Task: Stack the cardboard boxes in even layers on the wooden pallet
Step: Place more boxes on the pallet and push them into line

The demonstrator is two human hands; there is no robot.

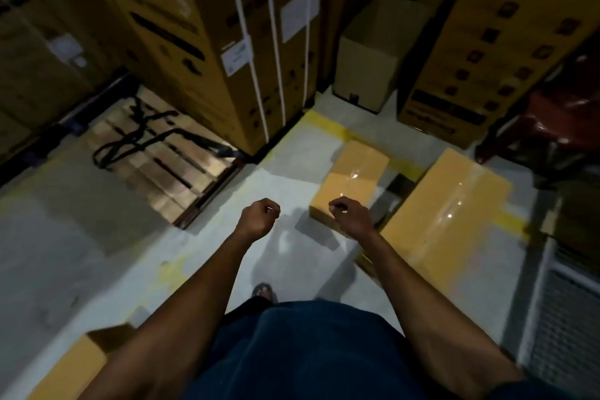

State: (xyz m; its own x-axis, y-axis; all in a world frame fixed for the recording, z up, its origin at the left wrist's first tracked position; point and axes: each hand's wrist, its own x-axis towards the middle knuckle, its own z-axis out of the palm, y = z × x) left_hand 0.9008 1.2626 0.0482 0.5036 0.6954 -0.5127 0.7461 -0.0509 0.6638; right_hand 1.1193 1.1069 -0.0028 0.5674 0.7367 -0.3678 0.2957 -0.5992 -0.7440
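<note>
A small taped cardboard box [352, 177] lies on the concrete floor ahead, right of centre. A larger taped box [444, 214] lies beside it to the right. The wooden pallet [162, 156] sits on the floor at the left, with a black strap lying across its slats. My left hand [258, 216] hangs in the air over bare floor, fingers curled shut, holding nothing. My right hand [352, 213] is also curled shut and empty, just above the near end of the small box. Another box corner [71, 367] shows at the bottom left.
Tall strapped cartons [227, 42] rise behind the pallet. An open brown box [370, 52] stands at the back. More printed cartons [487, 42] stand at the right, next to a red chair [558, 120]. A metal grille [565, 318] lies at the lower right. Yellow floor lines mark the area.
</note>
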